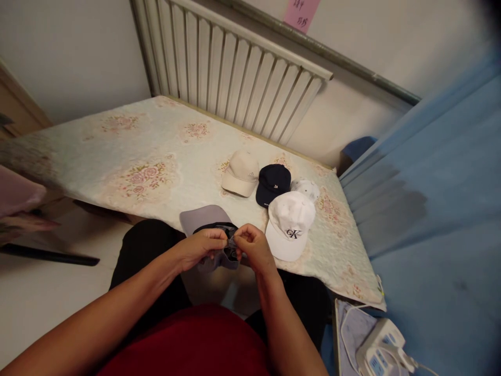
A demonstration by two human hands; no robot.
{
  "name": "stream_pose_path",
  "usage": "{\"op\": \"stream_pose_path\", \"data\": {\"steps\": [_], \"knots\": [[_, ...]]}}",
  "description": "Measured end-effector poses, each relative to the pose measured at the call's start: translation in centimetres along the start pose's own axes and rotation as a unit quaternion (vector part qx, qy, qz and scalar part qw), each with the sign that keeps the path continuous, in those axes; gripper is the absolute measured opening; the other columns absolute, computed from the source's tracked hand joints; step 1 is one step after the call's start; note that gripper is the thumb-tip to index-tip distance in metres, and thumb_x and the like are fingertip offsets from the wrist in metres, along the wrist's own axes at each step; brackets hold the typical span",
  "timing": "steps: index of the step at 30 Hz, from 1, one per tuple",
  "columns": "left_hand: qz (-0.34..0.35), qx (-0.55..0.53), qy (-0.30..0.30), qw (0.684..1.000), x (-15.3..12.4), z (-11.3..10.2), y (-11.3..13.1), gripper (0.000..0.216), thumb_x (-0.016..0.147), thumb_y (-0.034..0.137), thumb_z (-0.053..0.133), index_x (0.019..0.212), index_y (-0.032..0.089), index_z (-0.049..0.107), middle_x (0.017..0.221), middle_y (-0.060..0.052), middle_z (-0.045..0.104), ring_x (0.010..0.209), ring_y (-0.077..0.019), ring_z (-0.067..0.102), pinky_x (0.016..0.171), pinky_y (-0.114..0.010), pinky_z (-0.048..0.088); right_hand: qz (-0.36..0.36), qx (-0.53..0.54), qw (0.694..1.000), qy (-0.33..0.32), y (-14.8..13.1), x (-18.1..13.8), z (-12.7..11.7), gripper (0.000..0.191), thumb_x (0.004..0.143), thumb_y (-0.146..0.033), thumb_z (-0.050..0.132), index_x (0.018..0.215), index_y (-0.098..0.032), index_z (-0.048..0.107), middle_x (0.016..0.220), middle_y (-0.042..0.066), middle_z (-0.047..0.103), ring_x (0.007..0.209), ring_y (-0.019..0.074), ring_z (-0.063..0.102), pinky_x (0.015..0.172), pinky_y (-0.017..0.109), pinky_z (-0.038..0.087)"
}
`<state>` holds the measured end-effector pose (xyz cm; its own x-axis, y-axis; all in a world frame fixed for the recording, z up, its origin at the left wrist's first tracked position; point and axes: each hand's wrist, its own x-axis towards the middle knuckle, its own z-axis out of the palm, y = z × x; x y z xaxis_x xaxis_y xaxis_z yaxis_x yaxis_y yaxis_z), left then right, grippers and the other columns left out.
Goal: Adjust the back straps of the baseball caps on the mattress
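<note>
A grey baseball cap [207, 215] is held upside down over my lap at the table's near edge, its brim pointing left and its dark inside showing. My left hand [204, 245] pinches the back strap of this cap between thumb and fingers. Close beside it, my right hand [252, 245] is closed on the other end of the strap. The fingertips almost meet, and the fastening between them is too small to make out. Right of my hands lies a white cap [290, 222] with black letters on its front.
Behind it on the flowered table cover [188, 162] lie a beige cap [241, 172], a navy cap [274, 183] and another whitish cap [306, 188]. A radiator [235, 68] lines the wall. At right hang a blue curtain [434, 198] and, lower, a power strip [381, 347] with cords.
</note>
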<state>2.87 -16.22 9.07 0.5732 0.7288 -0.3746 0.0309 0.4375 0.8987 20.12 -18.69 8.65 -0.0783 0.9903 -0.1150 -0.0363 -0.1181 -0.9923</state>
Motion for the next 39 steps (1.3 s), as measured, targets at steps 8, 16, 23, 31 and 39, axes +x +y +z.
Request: {"op": "stream_pose_path", "data": {"steps": [8, 16, 23, 31, 39], "knots": [[0.005, -0.012, 0.01, 1.0, 0.1, 0.2, -0.5, 0.027, 0.07, 0.039, 0.067, 0.072, 0.017, 0.052, 0.057, 0.005, 0.046, 0.049, -0.0075, 0.036, 0.047, -0.02, 0.022, -0.002, -0.062, 0.997, 0.044, -0.5, -0.2, 0.3, 0.004, 0.068, -0.019, 0.057, 0.071, -0.02, 0.057, 0.043, -0.008, 0.052, 0.035, 0.009, 0.045, 0.036, 0.02, 0.035], [0.01, -0.009, 0.019, 1.0, 0.5, 0.3, -1.1, 0.026, 0.071, 0.039, 0.066, 0.072, 0.017, 0.052, 0.057, 0.006, 0.043, 0.049, -0.008, 0.037, 0.047, -0.021, 0.022, -0.009, -0.126, 0.99, 0.062, -1.4, -0.6, 0.5, 0.006, 0.066, -0.017, 0.054, 0.07, -0.022, 0.055, 0.045, -0.008, 0.048, 0.038, 0.0094, 0.044, 0.037, 0.02, 0.034], [0.019, 0.001, 0.017, 1.0, 0.8, 0.3, -1.2, 0.028, 0.071, 0.041, 0.066, 0.07, 0.017, 0.051, 0.057, 0.005, 0.043, 0.05, -0.008, 0.035, 0.048, -0.021, 0.021, -0.034, -0.193, 0.979, 0.064, -1.7, -0.8, 0.5, 0.007, 0.067, -0.016, 0.053, 0.069, -0.022, 0.056, 0.049, -0.008, 0.047, 0.043, 0.0098, 0.042, 0.042, 0.022, 0.032], [0.016, 0.007, 0.022, 1.0, 1.0, 0.3, -1.7, 0.03, 0.071, 0.044, 0.066, 0.073, 0.017, 0.052, 0.058, 0.005, 0.044, 0.049, -0.0079, 0.036, 0.046, -0.02, 0.02, -0.067, -0.247, 0.965, 0.062, -2.1, -1.0, 0.5, 0.01, 0.069, -0.015, 0.053, 0.07, -0.022, 0.059, 0.053, -0.005, 0.049, 0.051, 0.012, 0.044, 0.048, 0.024, 0.034], [0.011, 0.01, 0.021, 1.0, 0.9, 0.3, -1.5, 0.029, 0.071, 0.043, 0.066, 0.073, 0.017, 0.053, 0.056, 0.005, 0.045, 0.048, -0.0078, 0.037, 0.044, -0.021, 0.016, -0.086, -0.296, 0.949, 0.061, -2.5, -1.2, 0.6, 0.011, 0.069, -0.014, 0.052, 0.069, -0.022, 0.059, 0.059, -0.003, 0.052, 0.056, 0.0132, 0.047, 0.053, 0.025, 0.036]]}}
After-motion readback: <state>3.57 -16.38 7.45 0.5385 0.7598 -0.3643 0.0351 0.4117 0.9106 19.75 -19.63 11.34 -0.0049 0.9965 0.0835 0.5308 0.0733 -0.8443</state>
